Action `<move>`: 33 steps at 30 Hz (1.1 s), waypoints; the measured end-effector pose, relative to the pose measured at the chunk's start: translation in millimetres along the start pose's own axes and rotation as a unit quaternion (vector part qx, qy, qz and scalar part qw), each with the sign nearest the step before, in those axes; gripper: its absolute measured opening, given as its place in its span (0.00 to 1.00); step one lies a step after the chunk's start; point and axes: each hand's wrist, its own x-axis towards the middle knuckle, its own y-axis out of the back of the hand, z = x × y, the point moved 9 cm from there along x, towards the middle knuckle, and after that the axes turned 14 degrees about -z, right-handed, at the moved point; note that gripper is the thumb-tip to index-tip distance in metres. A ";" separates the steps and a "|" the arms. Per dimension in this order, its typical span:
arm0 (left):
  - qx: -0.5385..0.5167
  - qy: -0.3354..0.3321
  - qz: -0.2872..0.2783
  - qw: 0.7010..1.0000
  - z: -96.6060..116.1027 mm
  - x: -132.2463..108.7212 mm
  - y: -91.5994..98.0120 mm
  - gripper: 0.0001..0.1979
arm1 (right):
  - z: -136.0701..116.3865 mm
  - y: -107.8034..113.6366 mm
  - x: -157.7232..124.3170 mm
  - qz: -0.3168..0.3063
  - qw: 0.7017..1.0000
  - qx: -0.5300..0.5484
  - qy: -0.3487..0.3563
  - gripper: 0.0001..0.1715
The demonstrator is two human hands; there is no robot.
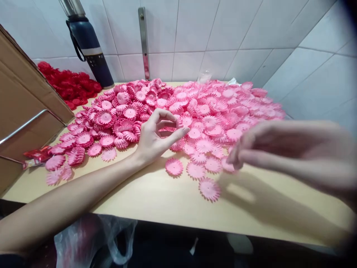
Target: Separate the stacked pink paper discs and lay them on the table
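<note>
My left hand (156,137) hovers at the front of a wide heap of pink paper-like petal discs (205,146). Its fingers curl in a C with the thumb apart, and nothing shows between them. My right hand (267,154), smeared by motion, is at the heap's right front with thumb and fingertips pressed together. Whatever those fingertips hold, if anything, I cannot make out; a pale pink disc (228,165) lies just behind them. Between and in front of the hands, single fringed discs lie flat, among them a round one (174,167) and a nearer one (209,189).
A dark blue bottle (93,52) stands at the back left beside a red pile of petals (69,83). A cardboard box (28,85) borders the left side. Tiled walls (195,26) close the back and right. Below the table edge hangs a clear plastic bag (92,238).
</note>
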 end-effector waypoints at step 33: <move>-0.138 0.080 0.018 0.987 -38.7 32.4 -12.1 0.10 | 82.0 -8.1 101.0 -0.017 0.973 0.227 0.034 0.09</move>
